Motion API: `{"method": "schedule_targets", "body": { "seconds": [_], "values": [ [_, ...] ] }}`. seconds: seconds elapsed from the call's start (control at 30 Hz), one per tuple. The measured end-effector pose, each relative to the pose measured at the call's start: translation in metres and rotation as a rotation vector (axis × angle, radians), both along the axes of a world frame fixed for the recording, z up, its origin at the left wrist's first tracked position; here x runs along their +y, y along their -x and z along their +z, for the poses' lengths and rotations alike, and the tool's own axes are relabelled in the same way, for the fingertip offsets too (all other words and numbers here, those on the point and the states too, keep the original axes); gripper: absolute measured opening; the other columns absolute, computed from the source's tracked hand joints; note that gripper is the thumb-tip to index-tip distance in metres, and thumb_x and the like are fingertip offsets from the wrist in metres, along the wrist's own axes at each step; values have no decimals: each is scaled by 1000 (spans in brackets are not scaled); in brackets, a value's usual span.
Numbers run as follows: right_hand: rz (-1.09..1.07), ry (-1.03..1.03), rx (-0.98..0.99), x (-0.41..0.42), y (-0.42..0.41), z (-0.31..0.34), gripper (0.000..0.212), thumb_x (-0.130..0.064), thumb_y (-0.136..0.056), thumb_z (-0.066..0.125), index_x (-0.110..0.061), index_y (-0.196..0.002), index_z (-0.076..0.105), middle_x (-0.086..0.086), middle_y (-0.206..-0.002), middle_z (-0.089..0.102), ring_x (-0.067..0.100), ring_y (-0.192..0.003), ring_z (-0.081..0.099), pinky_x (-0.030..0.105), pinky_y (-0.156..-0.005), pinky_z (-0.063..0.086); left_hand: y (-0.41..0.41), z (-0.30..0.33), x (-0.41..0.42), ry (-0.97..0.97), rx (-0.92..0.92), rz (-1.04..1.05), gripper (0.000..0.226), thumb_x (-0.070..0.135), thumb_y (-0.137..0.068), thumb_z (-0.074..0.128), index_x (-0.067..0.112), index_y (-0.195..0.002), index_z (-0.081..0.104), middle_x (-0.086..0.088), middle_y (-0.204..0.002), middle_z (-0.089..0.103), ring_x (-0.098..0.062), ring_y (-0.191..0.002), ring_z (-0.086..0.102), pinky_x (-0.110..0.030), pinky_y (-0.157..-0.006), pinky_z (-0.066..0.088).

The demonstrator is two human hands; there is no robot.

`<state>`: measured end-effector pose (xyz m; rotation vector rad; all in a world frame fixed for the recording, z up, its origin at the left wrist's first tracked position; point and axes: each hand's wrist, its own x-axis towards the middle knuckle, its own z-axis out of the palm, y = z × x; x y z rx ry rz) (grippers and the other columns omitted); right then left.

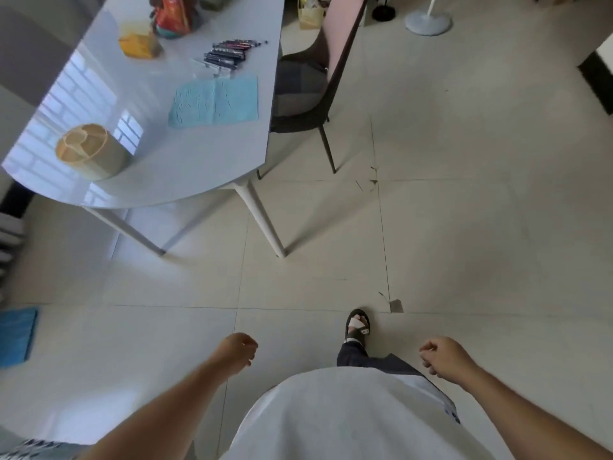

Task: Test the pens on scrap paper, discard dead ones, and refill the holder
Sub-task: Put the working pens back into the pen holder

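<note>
I stand on the tiled floor a few steps from a glossy white table (185, 174). A round wooden pen holder (89, 151) with divided compartments sits near the table's near-left edge and looks empty. A blue scrap paper (215, 101) covered in pen strokes lies farther back. Beyond it, several dark pens (229, 54) lie in a row. My left hand (238, 351) and my right hand (444, 356) hang in front of my body, fingers loosely curled, holding nothing, far from the table.
A dark chair (305, 94) with a pink garment stands at the table's right side. A yellow box (139, 46) and a colourful bag (172, 14) sit at the table's back. A blue mat (16, 336) lies at far left. A lamp base (428, 23) stands at top right.
</note>
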<state>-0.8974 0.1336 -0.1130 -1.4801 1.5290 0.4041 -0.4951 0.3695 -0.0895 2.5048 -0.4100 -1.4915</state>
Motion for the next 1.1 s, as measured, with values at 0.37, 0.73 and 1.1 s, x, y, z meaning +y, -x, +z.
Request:
{"method": "schedule_targets", "body": {
  "seconds": [0.37, 0.73, 1.1],
  "values": [
    [250, 39, -119, -219, -161, 25, 11, -4, -96, 61, 0, -93, 70, 19, -86, 72, 25, -68, 65, 34, -69, 54, -30, 18, -134, 93, 23, 291, 19, 8, -92, 54, 8, -102, 69, -12, -93, 74, -20, -73, 67, -19, -53, 47],
    [582, 33, -144, -312, -360, 28, 10, -9, -96, 61, -13, -92, 69, 7, -83, 72, 25, -74, 70, 42, -79, 59, -138, 17, -233, 345, -28, 452, 21, 19, -85, 56, 32, -92, 71, 10, -86, 75, -5, -75, 71, -35, -78, 58],
    [785, 136, -256, -391, -546, 79, 11, -24, -97, 63, -29, -105, 69, -7, -89, 74, 10, -76, 72, 24, -73, 55, -284, 61, -325, 546, -91, 584, 18, 12, -90, 59, 23, -96, 71, 3, -89, 76, -12, -76, 72, -31, -75, 55]
  ]
}}
